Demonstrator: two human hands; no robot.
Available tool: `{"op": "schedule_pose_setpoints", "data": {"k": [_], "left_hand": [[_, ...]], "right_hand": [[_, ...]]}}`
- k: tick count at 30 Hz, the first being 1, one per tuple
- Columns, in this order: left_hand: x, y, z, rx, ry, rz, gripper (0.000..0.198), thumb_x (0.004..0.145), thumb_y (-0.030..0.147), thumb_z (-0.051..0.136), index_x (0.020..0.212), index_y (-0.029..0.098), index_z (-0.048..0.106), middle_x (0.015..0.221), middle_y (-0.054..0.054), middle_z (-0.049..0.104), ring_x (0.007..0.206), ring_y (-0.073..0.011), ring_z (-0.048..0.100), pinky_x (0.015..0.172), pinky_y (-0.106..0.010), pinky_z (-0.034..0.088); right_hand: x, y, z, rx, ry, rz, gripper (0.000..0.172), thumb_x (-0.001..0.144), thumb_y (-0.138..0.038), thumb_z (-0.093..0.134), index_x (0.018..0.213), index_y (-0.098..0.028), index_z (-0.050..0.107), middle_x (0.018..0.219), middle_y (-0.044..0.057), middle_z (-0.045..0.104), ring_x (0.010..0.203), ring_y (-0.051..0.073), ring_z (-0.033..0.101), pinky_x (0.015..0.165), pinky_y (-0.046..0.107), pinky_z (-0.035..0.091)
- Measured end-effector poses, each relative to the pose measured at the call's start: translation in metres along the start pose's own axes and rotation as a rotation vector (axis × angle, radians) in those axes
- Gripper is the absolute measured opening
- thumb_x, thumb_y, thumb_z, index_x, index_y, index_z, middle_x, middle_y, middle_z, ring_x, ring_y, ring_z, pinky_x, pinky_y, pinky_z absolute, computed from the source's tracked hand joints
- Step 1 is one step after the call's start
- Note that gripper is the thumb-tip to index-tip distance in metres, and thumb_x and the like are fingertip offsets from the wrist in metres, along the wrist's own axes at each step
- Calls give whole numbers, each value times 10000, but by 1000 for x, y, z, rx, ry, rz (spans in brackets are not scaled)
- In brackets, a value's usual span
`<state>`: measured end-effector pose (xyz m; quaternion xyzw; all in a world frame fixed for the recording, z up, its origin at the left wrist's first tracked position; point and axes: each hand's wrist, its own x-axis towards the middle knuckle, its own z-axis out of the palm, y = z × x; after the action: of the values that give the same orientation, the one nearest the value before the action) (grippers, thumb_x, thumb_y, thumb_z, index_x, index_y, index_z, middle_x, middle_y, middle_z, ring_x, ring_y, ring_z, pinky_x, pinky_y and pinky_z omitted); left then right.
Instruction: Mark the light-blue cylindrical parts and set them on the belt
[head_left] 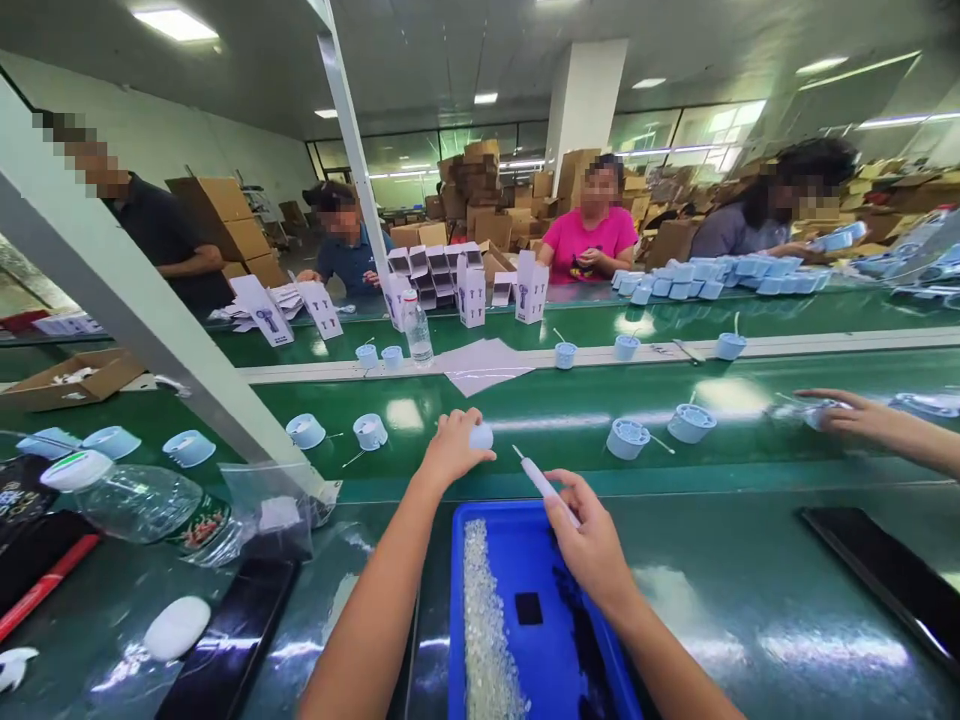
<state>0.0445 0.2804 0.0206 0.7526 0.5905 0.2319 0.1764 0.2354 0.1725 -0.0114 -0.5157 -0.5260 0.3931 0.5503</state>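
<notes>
Head view: left hand (454, 450), fingers closed on a pale blue plastic piece (481, 436), possibly a cap. Right hand (592, 545), fingers gripping a white rod (541, 483), above a blue tray (495, 510) at lower centre.

**Long factory hall, walled with glass and stacked with cartons**

A dark ceiling (420, 60) runs overhead, set with bright rectangular light panels (174, 24) at upper left and long strip lights (892, 120) at upper right. A plain pale wall (157, 130) closes the left side. Across the back, a glazed wall (405, 150) lets in light, interrupted by a square white pillar (583, 105) at top centre. Brown cardboard cartons (471, 190) stand piled before it. Green conveyor belts (570, 320) cross the frame's middle.
</notes>
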Motion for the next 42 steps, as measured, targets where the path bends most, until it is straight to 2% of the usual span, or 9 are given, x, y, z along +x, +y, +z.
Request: {"op": "schedule_pose_setpoints", "data": {"k": [4, 8, 11, 14, 17, 21, 28, 33, 42], "left_hand": [[9, -6, 13, 100, -66, 54, 548, 740, 357, 655, 1260, 281, 496, 1336, -108, 437, 1256, -308, 367, 1012, -465, 322], [11, -25, -15, 150, 315, -101, 475, 837, 430, 523, 1283, 270, 498, 1469, -91, 307, 1366, -302, 224, 1088, -485, 233], [4, -60, -38, 221, 496, -418, 573, 815, 432, 537, 1340, 228, 430, 1520, -131, 175, 1392, -367, 114, 1075, -566, 206], [-5, -94, -45, 178, 358, -629, 601, 787, 396, 561, 1329, 188, 406, 1443, -196, 294, 1327, -390, 276, 1024, -559, 293], [-6, -106, -43, 126, 284, -640, 557, 759, 344, 583, 1261, 170, 415, 1270, -195, 444, 1144, -333, 495, 927, -435, 415], [0, -90, -38, 158, 218, -600, 542, 706, 366, 626, 1172, 174, 428, 1189, -166, 465, 1025, -309, 552, 832, -378, 450], [8, -62, -20, 138, -101, -441, 612, 665, 314, 630, 1245, 255, 442, 1214, -133, 388, 977, -308, 572, 791, -370, 467], [11, -53, -15, 30, 9, -400, 505, 654, 327, 678, 1131, 232, 544, 1128, -109, 460, 977, -292, 569, 823, -365, 469], [13, -21, -37, -870, 230, -311, 570, 689, 285, 711, 1157, 182, 402, 984, -61, 563, 807, -179, 616, 752, -351, 517]], "right_hand": [[-3, -1, 8, 94, -62, -55, 270, 778, -451, 646, 857, -197, 599, 739, 16, 594, 612, 146, 541, 566, 256, 459], [-3, 6, 15, 120, -224, -24, 285, 834, -481, 576, 887, -201, 588, 777, 39, 650, 692, 182, 637, 669, 309, 530], [-2, 11, 16, 65, -253, -27, 262, 858, -461, 552, 897, -204, 581, 786, 35, 663, 702, 180, 650, 689, 313, 536], [-1, 13, 16, 33, -256, -39, 239, 871, -441, 535, 887, -207, 579, 773, 30, 658, 697, 180, 648, 680, 311, 537], [-1, 14, 16, 12, -268, -41, 217, 879, -420, 528, 890, -210, 580, 769, 30, 651, 689, 180, 646, 673, 310, 539], [-2, 10, 16, -37, -252, -83, 186, 889, -383, 517, 878, -206, 574, 771, 31, 642, 681, 170, 632, 655, 294, 530], [0, -1, 7, -277, -185, -236, 159, 873, -306, 534, 745, -215, 508, 636, -18, 574, 546, 120, 499, 543, 240, 409], [5, 8, 1, -234, 11, -238, 205, 882, -285, 507, 698, -222, 445, 549, -54, 477, 504, 109, 435, 535, 246, 364], [7, 12, -6, -374, 195, -325, 269, 837, -221, 507, 616, -233, 354, 543, -69, 330, 509, 107, 328, 513, 254, 305]]}}
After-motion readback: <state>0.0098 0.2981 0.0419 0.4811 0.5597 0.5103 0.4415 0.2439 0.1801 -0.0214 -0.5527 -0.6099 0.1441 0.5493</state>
